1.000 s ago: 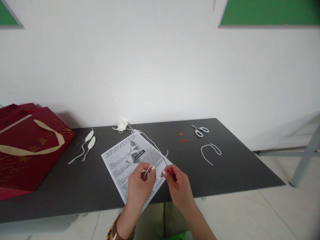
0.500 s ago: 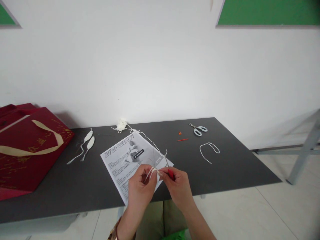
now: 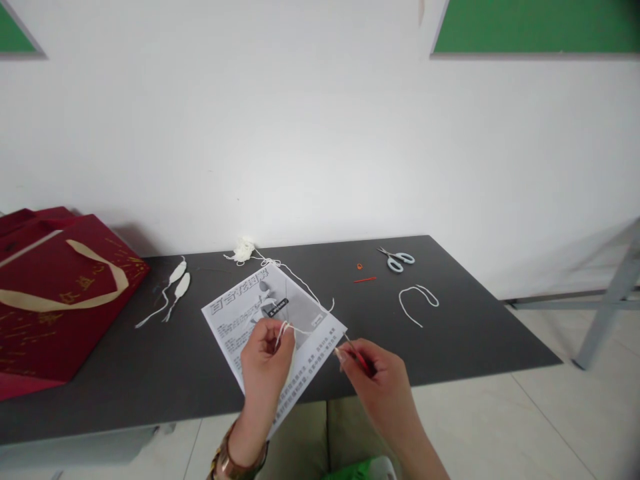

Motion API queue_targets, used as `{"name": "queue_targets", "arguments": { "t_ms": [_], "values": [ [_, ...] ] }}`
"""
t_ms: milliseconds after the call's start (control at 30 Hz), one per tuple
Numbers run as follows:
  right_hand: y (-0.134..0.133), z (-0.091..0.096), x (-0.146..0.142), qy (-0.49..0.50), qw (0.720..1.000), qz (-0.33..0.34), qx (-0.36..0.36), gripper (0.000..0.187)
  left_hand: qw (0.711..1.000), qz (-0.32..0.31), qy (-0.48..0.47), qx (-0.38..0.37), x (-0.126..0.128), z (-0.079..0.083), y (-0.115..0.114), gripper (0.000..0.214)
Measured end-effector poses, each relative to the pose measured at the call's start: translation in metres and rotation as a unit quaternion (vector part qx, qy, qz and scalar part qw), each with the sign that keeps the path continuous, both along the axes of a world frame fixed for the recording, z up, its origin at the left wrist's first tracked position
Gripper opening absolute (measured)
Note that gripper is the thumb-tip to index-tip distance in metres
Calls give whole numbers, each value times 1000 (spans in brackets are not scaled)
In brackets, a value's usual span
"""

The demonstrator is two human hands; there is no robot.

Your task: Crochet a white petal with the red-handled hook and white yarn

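Over the printed sheet (image 3: 305, 373), my left hand (image 3: 265, 357) pinches a loop of white yarn (image 3: 286, 327), whose loose end sticks out to the right. A thin dark wire or needle rises from the same pinch. Apart from it, to the right, my right hand (image 3: 377, 373) is closed around a crochet hook (image 3: 367, 363) with a red handle and a thin metal shaft pointing up and left. Part of what the left fingers hold is hidden.
A ball of white yarn (image 3: 243, 250) lies at the table's back edge. Two white crocheted leaf shapes (image 3: 183, 285) rest left, near a red gift bag (image 3: 60, 293). Scissors (image 3: 396, 259), an orange stitch marker (image 3: 359, 266), a red needle (image 3: 365, 279) and a yarn piece (image 3: 411, 307) lie right.
My hands have separated. The left moved left with the yarn, and the right moved right and slightly down with the crochet hook. More of the sheet's lower right now shows.
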State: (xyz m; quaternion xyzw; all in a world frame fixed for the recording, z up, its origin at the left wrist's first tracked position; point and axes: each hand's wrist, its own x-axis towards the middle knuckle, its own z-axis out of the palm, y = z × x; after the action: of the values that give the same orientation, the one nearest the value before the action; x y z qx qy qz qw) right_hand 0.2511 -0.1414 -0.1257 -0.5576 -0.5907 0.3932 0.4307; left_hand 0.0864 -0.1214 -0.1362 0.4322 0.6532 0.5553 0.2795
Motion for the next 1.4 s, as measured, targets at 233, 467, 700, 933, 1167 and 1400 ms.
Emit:
{"name": "queue_targets", "arguments": {
  "t_ms": [233, 467, 700, 933, 1167, 1400],
  "values": [
    [2, 2, 6, 14, 1000, -11, -22, 26, 1000, 18, -5, 1, -2, -2, 1, 14],
    [10, -3, 37, -19, 999, -34, -14, 27, 999, 27, -6, 19, -14, -8, 4, 13],
    [13, 0, 62, -45, 982, -185, 23, 24, 1000, -6, 0, 23, -11, -9, 2, 11],
    [17, 8, -11, 48, 996, 42, 54, 32, 994, -103, 23, 21, 5, -8, -6, 9],
    [27, -3, -31, 184, 980, 69, -27, 25, 983, -181, -15, 27, 9, -9, -9, 7],
    [26, -14, -38, 275, 958, 21, -76, 11, 966, -230, -116, -10, 6, 0, -7, 16]
  ]
}}
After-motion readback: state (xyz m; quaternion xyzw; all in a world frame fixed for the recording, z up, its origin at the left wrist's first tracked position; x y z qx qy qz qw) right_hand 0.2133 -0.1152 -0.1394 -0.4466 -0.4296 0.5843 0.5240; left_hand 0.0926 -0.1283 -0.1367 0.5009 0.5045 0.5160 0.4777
